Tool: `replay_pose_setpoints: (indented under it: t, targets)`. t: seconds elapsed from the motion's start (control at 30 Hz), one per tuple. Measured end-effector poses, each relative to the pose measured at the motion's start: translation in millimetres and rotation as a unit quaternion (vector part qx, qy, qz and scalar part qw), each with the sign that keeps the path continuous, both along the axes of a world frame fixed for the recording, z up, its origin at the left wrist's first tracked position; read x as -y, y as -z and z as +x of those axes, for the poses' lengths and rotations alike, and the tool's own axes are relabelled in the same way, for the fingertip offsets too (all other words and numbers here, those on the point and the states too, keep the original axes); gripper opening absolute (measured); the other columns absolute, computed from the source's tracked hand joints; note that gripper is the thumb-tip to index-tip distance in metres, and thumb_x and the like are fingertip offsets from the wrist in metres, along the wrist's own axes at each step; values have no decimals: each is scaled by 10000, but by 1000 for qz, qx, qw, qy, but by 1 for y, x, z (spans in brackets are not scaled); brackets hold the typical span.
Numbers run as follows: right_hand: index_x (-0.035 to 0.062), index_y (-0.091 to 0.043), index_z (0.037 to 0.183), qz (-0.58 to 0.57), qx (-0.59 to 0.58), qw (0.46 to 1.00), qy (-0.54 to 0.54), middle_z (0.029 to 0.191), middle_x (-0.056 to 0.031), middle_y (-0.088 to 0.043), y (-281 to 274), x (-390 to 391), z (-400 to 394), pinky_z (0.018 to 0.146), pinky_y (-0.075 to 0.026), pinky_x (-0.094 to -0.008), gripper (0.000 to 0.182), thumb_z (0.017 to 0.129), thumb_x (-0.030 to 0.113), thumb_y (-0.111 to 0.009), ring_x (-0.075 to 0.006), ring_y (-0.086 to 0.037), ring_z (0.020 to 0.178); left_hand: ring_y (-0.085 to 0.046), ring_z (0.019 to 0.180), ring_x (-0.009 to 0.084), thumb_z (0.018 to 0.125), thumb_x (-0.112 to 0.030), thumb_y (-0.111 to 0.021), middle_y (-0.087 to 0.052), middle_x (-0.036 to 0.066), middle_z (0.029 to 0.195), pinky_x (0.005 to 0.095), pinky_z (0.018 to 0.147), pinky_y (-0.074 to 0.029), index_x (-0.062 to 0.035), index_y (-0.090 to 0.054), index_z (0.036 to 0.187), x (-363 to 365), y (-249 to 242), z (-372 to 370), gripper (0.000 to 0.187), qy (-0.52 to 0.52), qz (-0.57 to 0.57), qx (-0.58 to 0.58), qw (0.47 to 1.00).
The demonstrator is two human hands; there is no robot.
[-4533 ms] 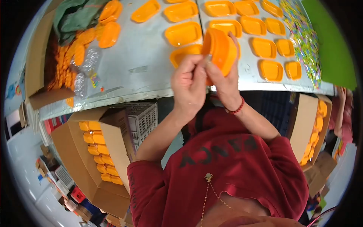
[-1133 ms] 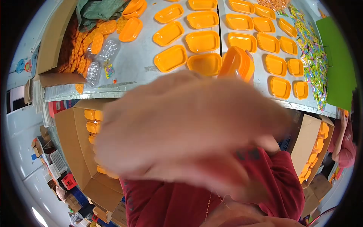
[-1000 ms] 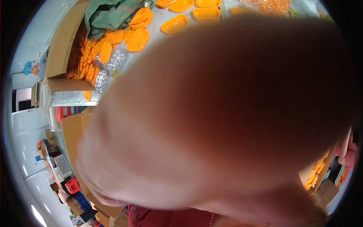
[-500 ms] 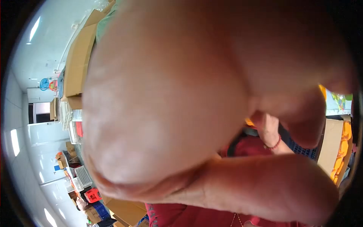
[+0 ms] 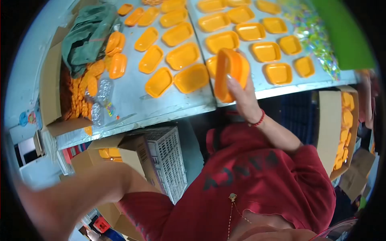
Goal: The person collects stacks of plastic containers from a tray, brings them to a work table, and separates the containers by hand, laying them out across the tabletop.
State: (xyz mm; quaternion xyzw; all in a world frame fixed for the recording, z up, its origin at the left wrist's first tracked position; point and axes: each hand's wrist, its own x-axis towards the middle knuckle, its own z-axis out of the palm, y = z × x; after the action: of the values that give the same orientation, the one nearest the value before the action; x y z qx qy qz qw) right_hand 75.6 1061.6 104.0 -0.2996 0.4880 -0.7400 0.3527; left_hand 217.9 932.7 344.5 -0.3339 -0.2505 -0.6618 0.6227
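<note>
My right hand (image 5: 244,94), with a red bead bracelet at the wrist, grips a small stack of nested orange plastic trays (image 5: 227,76) on edge, thumb over the near rim. It is above the front edge of the work table (image 5: 173,108). Rows of similar shallow trays (image 5: 183,56) lie face up beyond and on both sides of it. Off to the left, close to the camera, my left hand (image 5: 36,205) is blurred at the edge of view. Its fingers cannot be made out.
Small colourful pieces (image 5: 313,36) are spread at the far right beside a green sheet (image 5: 341,32). On the left are an open carton (image 5: 50,88) of orange parts and a green cloth bag (image 5: 86,36). A white crate (image 5: 169,160) and a tray-filled carton (image 5: 325,132) stand below.
The large hand and arm covering most of the view have moved away to the left. The table, trays and stack in my right hand now show, and the view has tilted.
</note>
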Motion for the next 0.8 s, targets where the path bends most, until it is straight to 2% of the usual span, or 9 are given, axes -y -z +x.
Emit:
replay_pose_setpoints:
  t: [0.07, 0.13, 0.27, 0.6, 0.67, 0.8]
  targets:
    - [49, -114, 1358, 24, -5, 1000, 16, 1172, -100, -438, -5, 0, 3, 883, -383, -277, 718, 826, 176, -579, -159, -463, 1023, -380, 701, 61, 869, -134, -514, -535, -28, 1014, 72, 501, -453, -126, -590, 794, -7, -1, -24, 107, -12, 10, 23, 1000]
    - [50, -131, 1368, 42, -11, 998, -37, 1275, -86, -355, -12, 0, 5, 965, -311, -283, 665, 847, 160, -528, -166, -369, 1158, -385, 705, 64, 867, -133, -514, -536, -24, 1010, 77, 508, -453, -122, -589, 799, -6, 5, -29, 101, -28, 15, 52, 998]
    - [56, -138, 1364, 45, -15, 997, -55, 1249, -86, -374, -6, 1, 9, 947, -325, -281, 671, 847, 190, -544, -161, -384, 1130, -393, 712, 71, 863, -131, -513, -538, -17, 1003, 88, 521, -452, -114, -586, 809, -4, 13, -30, 92, -73, 8, 122, 990]
    - [46, -112, 1366, 35, -13, 998, -52, 1239, -81, -382, -9, -1, 7, 945, -324, -278, 711, 838, 206, -560, -160, -386, 1118, -414, 730, 87, 852, -125, -512, -543, 0, 986, 115, 555, -450, -95, -581, 835, 3, 25, -27, 77, -222, -35, 209, 952]
    - [24, -84, 1355, 35, -48, 998, -25, 1082, -79, -486, -10, -1, 8, 822, -410, -249, 791, 799, 211, -614, -121, -491, 944, -419, 733, 90, 850, -124, -512, -544, 4, 982, 121, 561, -450, -91, -580, 840, 4, 36, -23, 76, -253, -29, 242, 936]
    - [28, -83, 1354, 38, -16, 997, -60, 1101, -92, -492, -13, -3, 10, 845, -407, -268, 803, 786, 193, -625, -149, -497, 965, -427, 741, 97, 846, -122, -511, -546, 10, 975, 132, 574, -449, -83, -577, 850, 11, 46, -14, 77, -325, -39, 285, 901]
